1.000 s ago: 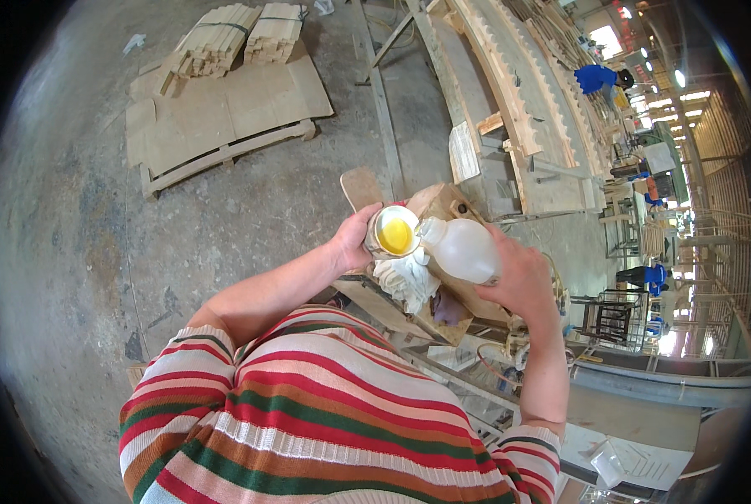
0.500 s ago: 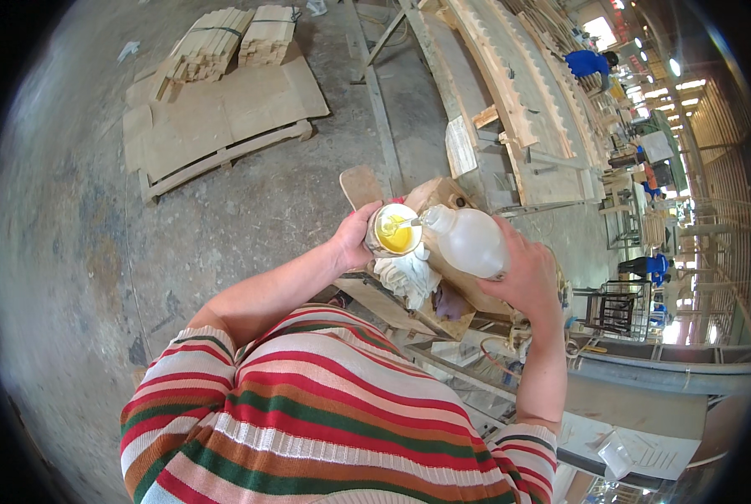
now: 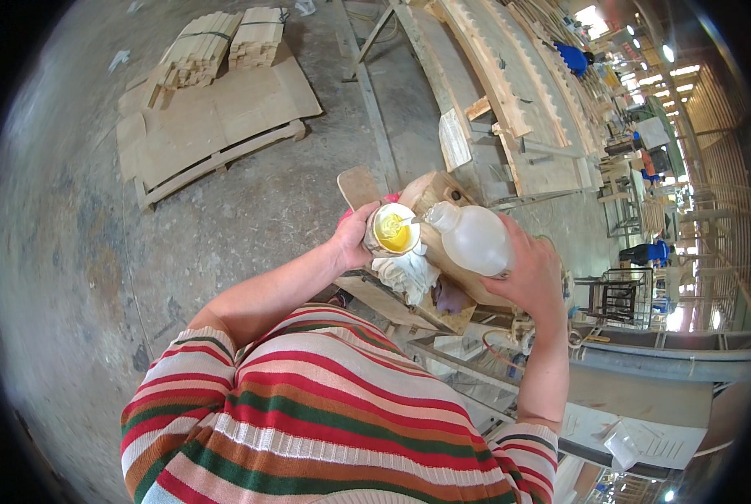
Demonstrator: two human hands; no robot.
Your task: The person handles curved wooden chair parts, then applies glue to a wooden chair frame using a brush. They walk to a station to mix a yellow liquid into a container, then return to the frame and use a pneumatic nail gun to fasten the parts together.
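Observation:
My left hand (image 3: 357,235) is wrapped round a small cup (image 3: 379,245) with yellow liquid (image 3: 396,235) inside, its open top facing up. In my right hand (image 3: 530,270) is a translucent white plastic bottle (image 3: 478,240), tilted on its side. The bottle's mouth is right by the cup's rim, and pale liquid seems to run from it into the cup. Below them white cloths (image 3: 407,277) lie on a wooden box or bench (image 3: 468,290), beside a dark purplish cloth (image 3: 451,297).
Bundled wood strips (image 3: 195,52) lie on a cardboard-covered pallet (image 3: 224,105) at the far left. Long notched wooden racks (image 3: 485,67) stretch away ahead. A grey machine (image 3: 627,428) stands close on the right. Co-workers in blue (image 3: 570,57) are farther off to the right.
Both hands keep nearly the same pose, bottle mouth at the cup. The yellow liquid's surface looks more swirled. The background has shifted slightly in the view.

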